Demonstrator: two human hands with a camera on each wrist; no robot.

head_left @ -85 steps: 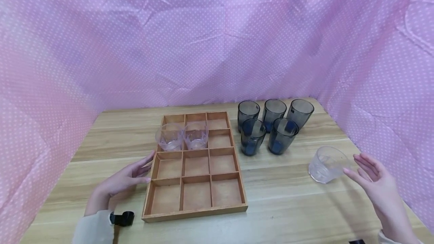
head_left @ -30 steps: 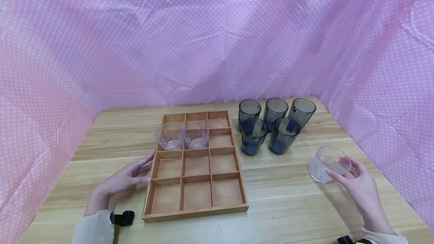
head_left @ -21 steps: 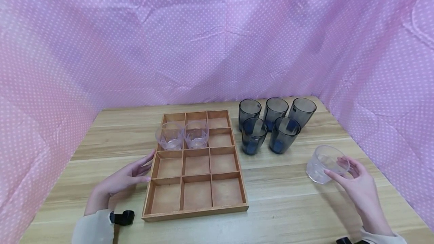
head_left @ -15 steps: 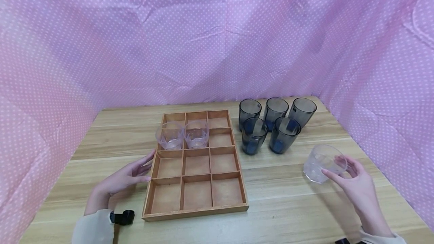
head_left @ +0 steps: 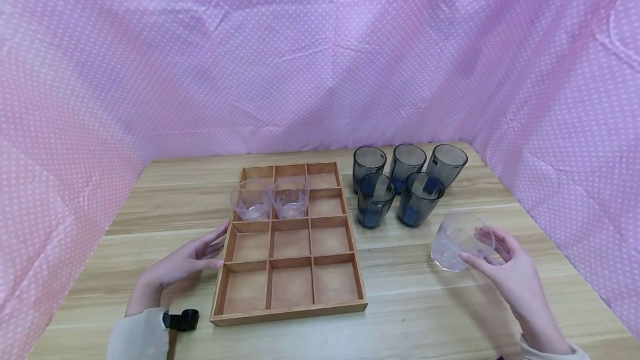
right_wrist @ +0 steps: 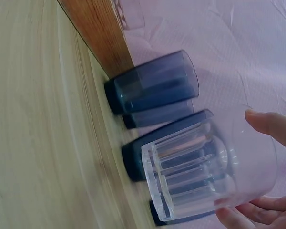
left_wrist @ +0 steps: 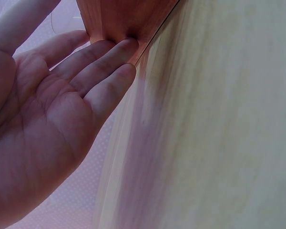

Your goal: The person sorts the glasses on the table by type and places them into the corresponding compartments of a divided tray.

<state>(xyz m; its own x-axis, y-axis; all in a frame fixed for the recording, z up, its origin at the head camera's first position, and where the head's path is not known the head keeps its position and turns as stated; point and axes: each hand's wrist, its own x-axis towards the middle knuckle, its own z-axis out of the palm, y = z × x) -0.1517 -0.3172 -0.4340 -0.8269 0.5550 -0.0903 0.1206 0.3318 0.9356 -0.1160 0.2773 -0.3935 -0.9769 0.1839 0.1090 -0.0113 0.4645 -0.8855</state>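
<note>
My right hand [head_left: 505, 271] grips a clear, short drinking glass [head_left: 450, 246] near its rim, thumb on the near side and fingers on the far side. In the right wrist view this glass [right_wrist: 186, 176] has a ribbed lower part and appears lifted off the table. The fingertips of my left hand [head_left: 182, 260] touch the left side of the wooden compartment tray [head_left: 290, 315]; the left wrist view shows those fingers straight against the tray's wall [left_wrist: 119, 21]. Two clear glasses stand in the tray's second row from the back, a left one [head_left: 251, 204] and a middle one [head_left: 290, 201].
Several smoky grey tumblers [head_left: 374, 201] stand upright in two rows right of the tray, behind the held glass. A pink dotted cloth [head_left: 320, 71] hangs around the back and sides of the wooden table [head_left: 400, 315].
My right hand closed on the clear glass, which stood at the right, and has moved it left toward the tray. The left hand has stayed against the tray.
</note>
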